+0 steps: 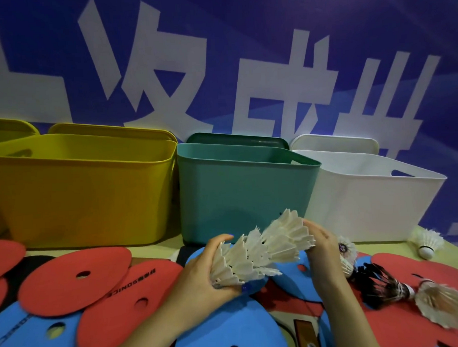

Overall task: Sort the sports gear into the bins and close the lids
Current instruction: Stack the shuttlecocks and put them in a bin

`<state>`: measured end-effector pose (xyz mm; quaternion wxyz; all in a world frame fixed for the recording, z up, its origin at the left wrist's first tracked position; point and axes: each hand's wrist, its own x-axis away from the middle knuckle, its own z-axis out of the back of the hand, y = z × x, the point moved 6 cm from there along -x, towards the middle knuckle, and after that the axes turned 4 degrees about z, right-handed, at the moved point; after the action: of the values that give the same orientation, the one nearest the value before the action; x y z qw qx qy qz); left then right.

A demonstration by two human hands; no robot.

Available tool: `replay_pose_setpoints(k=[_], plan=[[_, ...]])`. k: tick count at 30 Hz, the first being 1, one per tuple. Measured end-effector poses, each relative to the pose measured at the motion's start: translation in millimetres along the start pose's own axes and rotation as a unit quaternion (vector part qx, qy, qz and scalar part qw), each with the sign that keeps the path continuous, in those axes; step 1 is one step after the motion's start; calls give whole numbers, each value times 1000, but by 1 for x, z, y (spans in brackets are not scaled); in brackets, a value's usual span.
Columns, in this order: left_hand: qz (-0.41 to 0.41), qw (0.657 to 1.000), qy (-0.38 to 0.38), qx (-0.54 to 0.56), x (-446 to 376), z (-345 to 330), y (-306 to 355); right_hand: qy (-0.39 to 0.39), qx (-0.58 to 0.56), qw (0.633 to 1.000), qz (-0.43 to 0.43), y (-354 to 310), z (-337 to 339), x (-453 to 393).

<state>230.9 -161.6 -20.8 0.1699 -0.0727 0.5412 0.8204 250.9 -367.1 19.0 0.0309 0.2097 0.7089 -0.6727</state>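
Both hands, left hand (pixel 213 268) and right hand (pixel 321 245), curl fingers round nested white shuttlecocks (pixel 262 248), steadying them for the teal bin (pixel 247 193) at twelve o'clock.

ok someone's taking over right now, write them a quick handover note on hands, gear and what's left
Left hand grips the lower end of a nested white shuttlecock stack; right hand holds its top end.
Yellow bin, green bin and white bin stand open, lids behind them.
No gear visible in the bins.
Left: stack, loose shuttlecocks, red and blue discs, then lids.
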Motion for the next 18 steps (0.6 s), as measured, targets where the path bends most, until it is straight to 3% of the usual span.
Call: replay_pose_setpoints(k=[4,6,8,12,14,18], plan=[[6,998,44,52,0,7,3,114,44,986,111,-11,17,1],[5,996,53,67,0,8,3,194,120,962,150,-14,33,1],[5,995,61,81,0,8,3,235,251,930,129,-11,44,-1],[3,990,82,113,-1,12,5,137,510,849,4,17,43,-13],[7,987,93,134,-2,14,5,85,539,837,-24,29,39,-14],[20,987,85,133,-2,12,3,62,570,819,2,23,32,-17]])
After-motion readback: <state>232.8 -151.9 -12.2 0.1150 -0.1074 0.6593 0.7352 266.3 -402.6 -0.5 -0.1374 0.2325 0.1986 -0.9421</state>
